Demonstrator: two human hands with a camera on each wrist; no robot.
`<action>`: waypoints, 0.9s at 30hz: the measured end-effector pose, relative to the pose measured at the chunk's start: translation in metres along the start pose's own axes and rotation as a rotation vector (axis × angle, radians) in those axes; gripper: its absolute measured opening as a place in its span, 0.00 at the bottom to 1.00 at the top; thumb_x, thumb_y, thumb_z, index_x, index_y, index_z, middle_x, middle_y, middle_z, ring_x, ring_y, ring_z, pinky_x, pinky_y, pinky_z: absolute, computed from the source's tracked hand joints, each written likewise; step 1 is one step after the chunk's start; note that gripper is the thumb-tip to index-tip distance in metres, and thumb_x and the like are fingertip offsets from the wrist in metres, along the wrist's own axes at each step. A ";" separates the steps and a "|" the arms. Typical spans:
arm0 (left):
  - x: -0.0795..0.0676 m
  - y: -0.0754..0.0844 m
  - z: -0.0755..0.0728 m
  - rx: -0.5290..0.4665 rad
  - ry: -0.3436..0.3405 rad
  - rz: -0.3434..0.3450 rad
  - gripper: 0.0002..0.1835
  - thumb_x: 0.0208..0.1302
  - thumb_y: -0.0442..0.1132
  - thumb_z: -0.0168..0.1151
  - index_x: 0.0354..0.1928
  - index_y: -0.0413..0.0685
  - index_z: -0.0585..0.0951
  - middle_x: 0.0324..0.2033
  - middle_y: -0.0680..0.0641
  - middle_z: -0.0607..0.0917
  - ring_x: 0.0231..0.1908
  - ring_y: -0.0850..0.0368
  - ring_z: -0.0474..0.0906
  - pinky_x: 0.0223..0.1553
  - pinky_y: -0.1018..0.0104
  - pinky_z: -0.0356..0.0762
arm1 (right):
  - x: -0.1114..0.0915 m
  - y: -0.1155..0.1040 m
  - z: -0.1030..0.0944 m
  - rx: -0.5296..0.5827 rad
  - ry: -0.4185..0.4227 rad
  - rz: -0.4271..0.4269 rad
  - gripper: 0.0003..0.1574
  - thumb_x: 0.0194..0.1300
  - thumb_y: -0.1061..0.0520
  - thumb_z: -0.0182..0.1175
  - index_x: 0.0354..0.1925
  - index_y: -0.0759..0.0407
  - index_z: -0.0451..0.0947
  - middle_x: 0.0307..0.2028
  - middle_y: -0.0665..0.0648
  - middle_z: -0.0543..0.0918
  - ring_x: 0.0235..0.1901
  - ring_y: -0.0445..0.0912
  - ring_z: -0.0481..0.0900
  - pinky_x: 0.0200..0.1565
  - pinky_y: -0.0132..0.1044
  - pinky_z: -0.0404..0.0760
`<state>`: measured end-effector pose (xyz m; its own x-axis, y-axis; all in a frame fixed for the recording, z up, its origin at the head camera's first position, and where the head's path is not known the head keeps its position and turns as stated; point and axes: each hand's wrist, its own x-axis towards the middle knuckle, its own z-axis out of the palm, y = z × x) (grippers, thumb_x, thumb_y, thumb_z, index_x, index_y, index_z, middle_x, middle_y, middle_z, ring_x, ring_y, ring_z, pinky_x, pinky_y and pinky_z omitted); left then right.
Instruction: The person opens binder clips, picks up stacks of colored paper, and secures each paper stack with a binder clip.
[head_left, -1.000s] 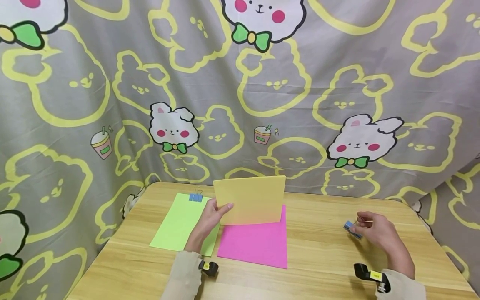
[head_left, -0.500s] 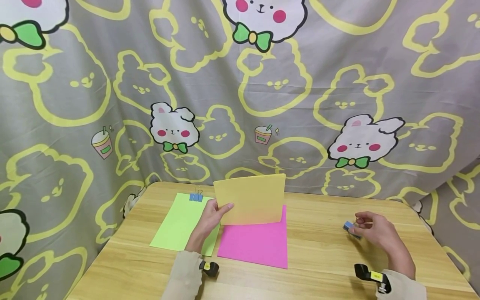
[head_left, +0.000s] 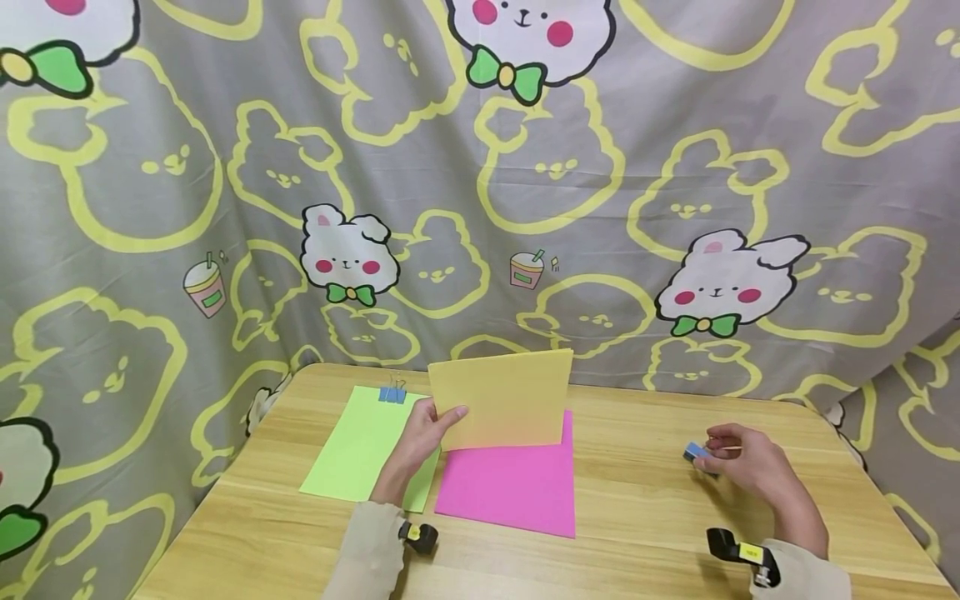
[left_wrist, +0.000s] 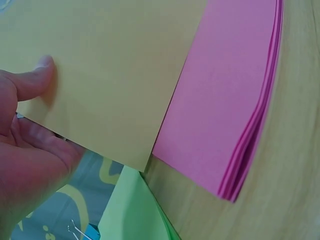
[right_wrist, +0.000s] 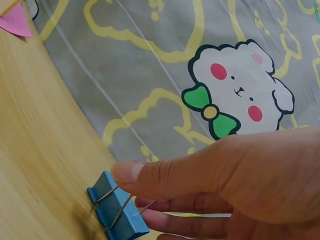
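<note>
My left hand (head_left: 416,437) grips a stack of yellow-orange paper (head_left: 506,400) by its left edge, thumb on the front face and fingers behind. The paper is held up, tilted, over a stack of pink paper (head_left: 513,492) on the table and hides its far part. At the right, my right hand (head_left: 757,462) pinches a blue binder clip (right_wrist: 117,210) by its wire handles between thumb and fingers. In the right wrist view the clip's body shows close over the wood, its mouth pointing away from the hand.
Left of the pink stack lies light green paper (head_left: 360,450), a second blue binder clip (head_left: 392,394) clamped on its far edge. The wooden table (head_left: 630,517) ends at a grey patterned curtain (head_left: 442,208) behind.
The right hand has shifted slightly to the left with the binder clip, which has turned a little. The left hand and the yellow-orange paper have barely moved.
</note>
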<state>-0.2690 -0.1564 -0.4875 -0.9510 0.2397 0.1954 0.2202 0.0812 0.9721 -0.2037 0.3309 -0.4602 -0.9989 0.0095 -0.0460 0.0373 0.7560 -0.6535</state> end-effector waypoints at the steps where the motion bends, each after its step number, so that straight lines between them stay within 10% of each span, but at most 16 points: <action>1: 0.000 0.000 0.000 -0.005 -0.001 0.001 0.10 0.74 0.33 0.60 0.49 0.31 0.83 0.37 0.41 0.86 0.31 0.59 0.72 0.37 0.69 0.74 | 0.000 0.000 0.000 -0.002 0.001 -0.001 0.40 0.61 0.55 0.75 0.60 0.80 0.70 0.48 0.73 0.83 0.49 0.67 0.83 0.52 0.62 0.80; 9: 0.000 0.000 0.000 0.000 0.017 0.010 0.09 0.74 0.34 0.61 0.45 0.32 0.83 0.22 0.51 0.71 0.23 0.62 0.61 0.31 0.71 0.64 | -0.001 -0.001 0.001 -0.007 -0.006 0.004 0.40 0.62 0.53 0.75 0.60 0.79 0.71 0.50 0.74 0.83 0.49 0.66 0.83 0.52 0.62 0.80; 18: 0.000 0.000 -0.003 -0.036 0.032 -0.015 0.12 0.75 0.33 0.60 0.53 0.32 0.82 0.40 0.39 0.87 0.30 0.59 0.75 0.36 0.69 0.74 | 0.000 -0.005 0.002 -0.020 0.016 0.008 0.42 0.64 0.53 0.73 0.62 0.81 0.68 0.48 0.72 0.84 0.49 0.66 0.84 0.52 0.63 0.79; 27: 0.000 0.000 -0.003 -0.061 0.046 -0.047 0.13 0.75 0.33 0.59 0.55 0.33 0.82 0.34 0.44 0.86 0.30 0.61 0.78 0.35 0.69 0.77 | -0.001 -0.006 0.004 -0.023 0.027 0.001 0.42 0.68 0.47 0.69 0.62 0.79 0.70 0.48 0.70 0.84 0.50 0.67 0.83 0.51 0.62 0.81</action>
<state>-0.2697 -0.1598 -0.4874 -0.9692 0.1926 0.1535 0.1626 0.0324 0.9862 -0.2030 0.3241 -0.4591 -0.9993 0.0275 -0.0258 0.0376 0.7709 -0.6358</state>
